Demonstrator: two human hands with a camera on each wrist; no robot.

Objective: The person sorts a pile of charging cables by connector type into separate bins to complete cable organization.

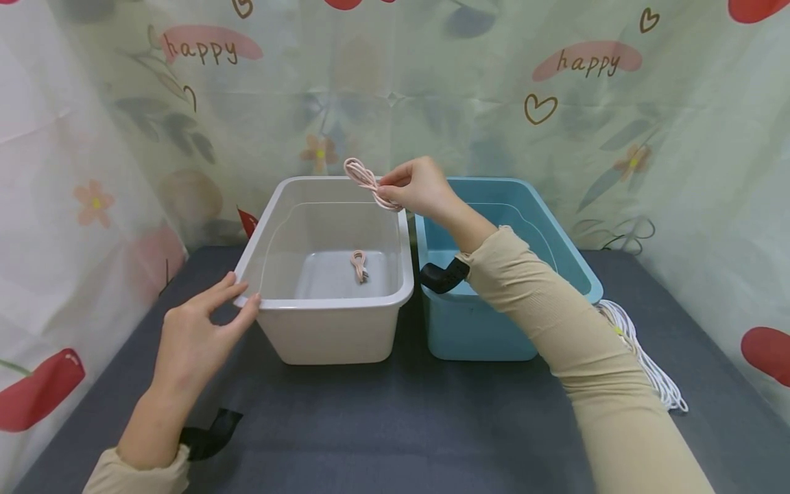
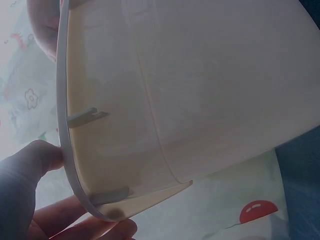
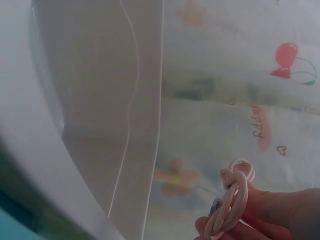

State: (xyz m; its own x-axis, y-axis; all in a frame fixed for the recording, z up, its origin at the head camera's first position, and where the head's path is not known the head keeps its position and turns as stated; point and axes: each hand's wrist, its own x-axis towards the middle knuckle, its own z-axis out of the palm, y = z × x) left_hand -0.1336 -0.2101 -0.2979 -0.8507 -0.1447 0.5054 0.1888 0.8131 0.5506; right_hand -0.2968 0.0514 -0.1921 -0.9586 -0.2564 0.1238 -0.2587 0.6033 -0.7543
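My right hand (image 1: 412,186) pinches a small knotted coil of pink cord (image 1: 367,182) above the far right corner of a white plastic bin (image 1: 333,332). The right wrist view shows the same pink cord (image 3: 231,204) held at my fingertips (image 3: 260,220) beside the bin's wall. A second pink cord bundle (image 1: 359,265) lies on the bin's floor. My left hand (image 1: 199,332) rests with straight fingers on the bin's near left corner; in the left wrist view its fingers (image 2: 47,155) touch the rim of the white bin (image 2: 200,100).
A blue bin (image 1: 475,329) stands right beside the white one. A bundle of white cord (image 1: 642,353) lies on the dark grey table (image 1: 382,425) to the right of it. Floral curtains close in the back and both sides.
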